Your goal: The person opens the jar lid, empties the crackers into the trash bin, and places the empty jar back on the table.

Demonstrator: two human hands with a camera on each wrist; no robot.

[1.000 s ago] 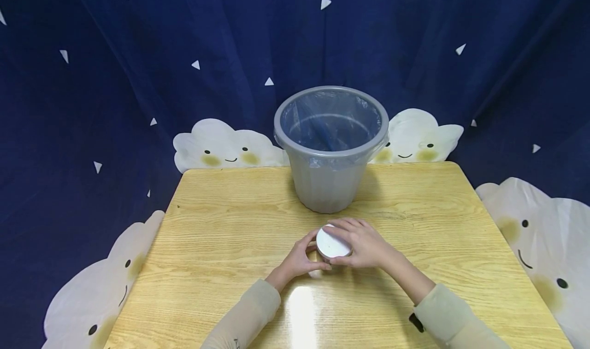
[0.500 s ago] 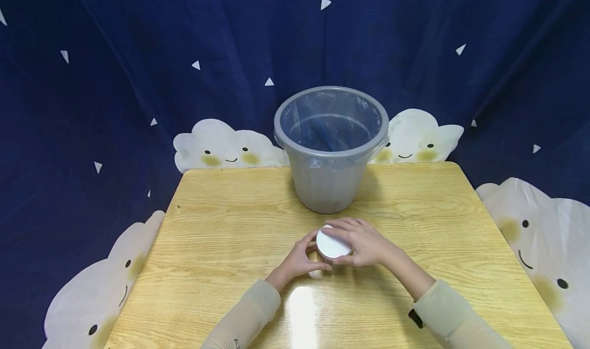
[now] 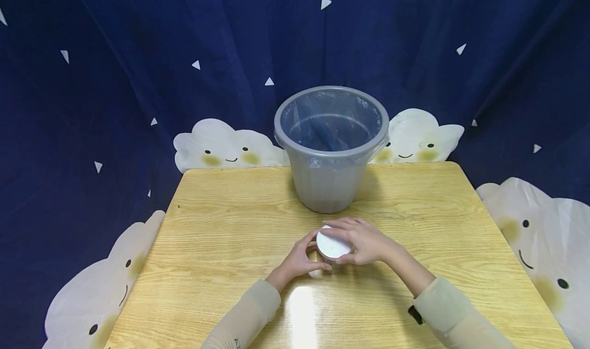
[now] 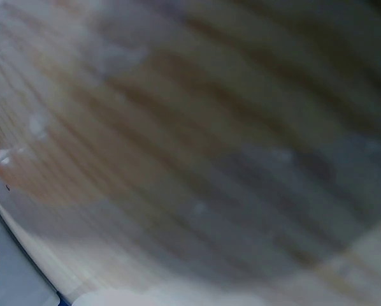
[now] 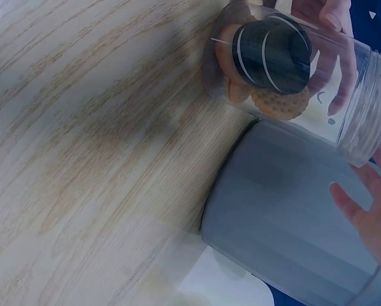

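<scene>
A clear jar (image 5: pixel 327 60) with a white lid (image 3: pixel 334 245) stands on the wooden table, near its middle. Inside show dark sandwich cookies (image 5: pixel 273 54) and round brown biscuits (image 5: pixel 281 103), low in the jar. My left hand (image 3: pixel 297 259) grips the jar's side from the left, thumb at the front; its fingers also show around the clear wall in the right wrist view. From the right, my right hand (image 3: pixel 366 242) holds the lid, thumb at the near edge and fingers over the far edge. The left wrist view is mostly blurred table surface.
Just behind the jar stands a grey bin (image 3: pixel 326 185) lined with a clear plastic bag. A dark blue curtain (image 3: pixel 221 41) with white triangles hangs behind the table (image 3: pixel 221 236), with smiling white clouds (image 3: pixel 228 144) along the edges.
My right hand has turned slightly counterclockwise on the lid: its thumb has shifted right and its fingers left. The left hand, jar and bin stay in place.
</scene>
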